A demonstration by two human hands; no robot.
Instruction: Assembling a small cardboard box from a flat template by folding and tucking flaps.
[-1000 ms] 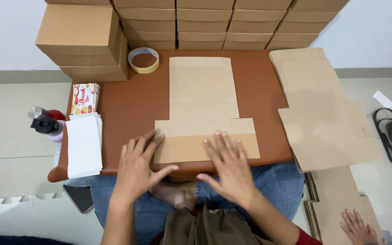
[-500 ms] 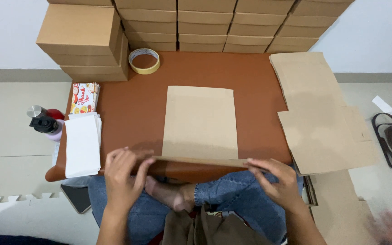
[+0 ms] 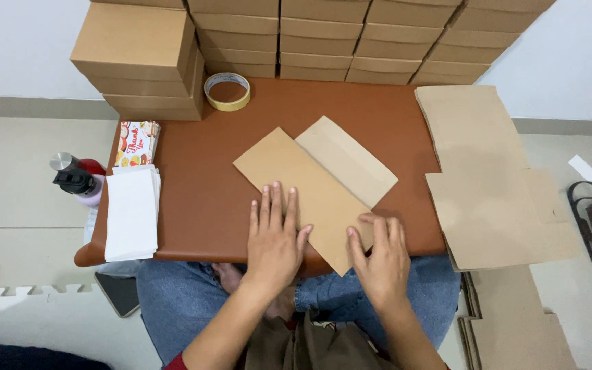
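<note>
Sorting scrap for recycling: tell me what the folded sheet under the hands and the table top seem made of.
Folded sheet: apparently matte brown cardboard, with sharp creases and no shine. Table top: looks like smooth reddish-brown leatherette or vinyl, with a soft sheen and rounded edge; uncertain.

Tape roll (image 3: 227, 91) — stacked boxes (image 3: 142, 58) — white sheets (image 3: 131, 212)
</note>
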